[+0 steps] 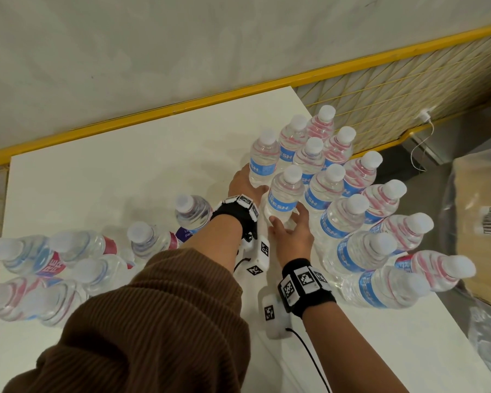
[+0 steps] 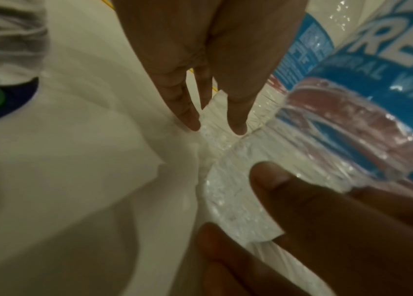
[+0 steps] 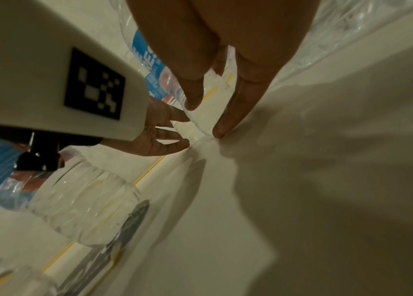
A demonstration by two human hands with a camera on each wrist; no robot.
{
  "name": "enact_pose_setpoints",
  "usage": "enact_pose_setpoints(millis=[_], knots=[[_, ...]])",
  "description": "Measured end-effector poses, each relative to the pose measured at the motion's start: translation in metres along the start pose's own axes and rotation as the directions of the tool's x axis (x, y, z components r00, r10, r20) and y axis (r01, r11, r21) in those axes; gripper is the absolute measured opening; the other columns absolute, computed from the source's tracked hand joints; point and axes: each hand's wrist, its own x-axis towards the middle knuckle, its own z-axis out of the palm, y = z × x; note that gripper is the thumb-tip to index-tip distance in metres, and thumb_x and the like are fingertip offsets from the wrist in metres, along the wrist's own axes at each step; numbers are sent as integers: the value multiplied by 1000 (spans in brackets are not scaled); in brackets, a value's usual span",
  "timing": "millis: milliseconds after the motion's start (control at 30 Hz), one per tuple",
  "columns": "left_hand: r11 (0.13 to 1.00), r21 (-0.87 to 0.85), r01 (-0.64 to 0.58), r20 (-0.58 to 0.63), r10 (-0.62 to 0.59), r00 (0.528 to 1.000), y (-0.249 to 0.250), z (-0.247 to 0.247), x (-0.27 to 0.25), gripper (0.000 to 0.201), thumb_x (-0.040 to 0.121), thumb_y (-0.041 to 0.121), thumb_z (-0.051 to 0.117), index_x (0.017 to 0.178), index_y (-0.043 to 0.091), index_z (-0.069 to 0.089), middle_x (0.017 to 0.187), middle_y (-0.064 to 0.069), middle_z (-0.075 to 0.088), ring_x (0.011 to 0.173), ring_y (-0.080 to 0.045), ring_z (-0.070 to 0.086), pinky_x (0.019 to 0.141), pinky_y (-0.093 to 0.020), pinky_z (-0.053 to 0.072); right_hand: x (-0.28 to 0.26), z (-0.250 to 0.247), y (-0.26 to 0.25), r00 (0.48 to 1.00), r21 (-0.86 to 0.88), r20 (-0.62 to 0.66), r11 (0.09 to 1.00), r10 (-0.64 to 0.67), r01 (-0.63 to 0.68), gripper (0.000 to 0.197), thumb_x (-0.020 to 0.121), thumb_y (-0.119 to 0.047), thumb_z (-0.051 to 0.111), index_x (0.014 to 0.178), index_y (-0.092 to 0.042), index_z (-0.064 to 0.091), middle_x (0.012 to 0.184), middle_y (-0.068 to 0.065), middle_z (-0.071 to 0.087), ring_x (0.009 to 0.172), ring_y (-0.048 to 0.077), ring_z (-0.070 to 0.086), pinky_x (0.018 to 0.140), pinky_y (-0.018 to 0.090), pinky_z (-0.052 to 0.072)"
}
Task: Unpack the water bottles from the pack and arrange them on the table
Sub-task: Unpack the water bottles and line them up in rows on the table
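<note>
Several loose bottles (image 1: 40, 262) stand in a cluster at the left end of the white table (image 1: 111, 154), their white caps toward me, with one more bottle (image 1: 192, 212) standing alone just beside my left forearm in its brown ribbed sleeve (image 1: 159, 321). My left hand (image 1: 243, 181) reaches forward between that bottle and the big group, fingers straight and a little spread, touching the base of the nearest-left bottle (image 1: 262, 157) of the group without closing around it; the left wrist view shows my fingertips (image 2: 190, 118) down at the table by the clear ribbed plastic. Just right of it, my right hand (image 1: 291, 231) cups the lower part of a blue-labelled bottle (image 1: 284, 194), thumb on one side and fingers on the other, holding it upright on the table. Further right, the main group of bottles (image 1: 360, 211) stands packed close in rows, running toward the table's right edge. Beyond that edge sit a cardboard box (image 1: 482, 231) and crumpled clear plastic wrap (image 1: 488, 330).
</note>
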Motion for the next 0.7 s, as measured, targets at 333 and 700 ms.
enact_pose_setpoints(millis=[333, 700], knots=[[997, -74, -14, 5, 14, 1000, 6, -7, -4, 42, 84, 18, 62, 125, 17, 54, 121, -7, 62, 113, -28, 58, 98, -35, 45, 6, 7, 4, 999, -39, -18, 998, -48, 48, 59, 85, -17, 63, 139, -23, 40, 134, 0, 53, 123, 15, 50, 97, 22, 38], [992, -124, -37, -25, 34, 999, 10, -12, -6, 27, 85, 12, 59, 112, 15, 60, 109, -7, 67, 102, -27, 61, 84, -26, 43, 22, 20, 8, 998, -75, -59, 997, 19, -24, 67, 82, -31, 69, 140, -28, 36, 81, 5, 62, 84, 20, 61, 89, 34, 50]])
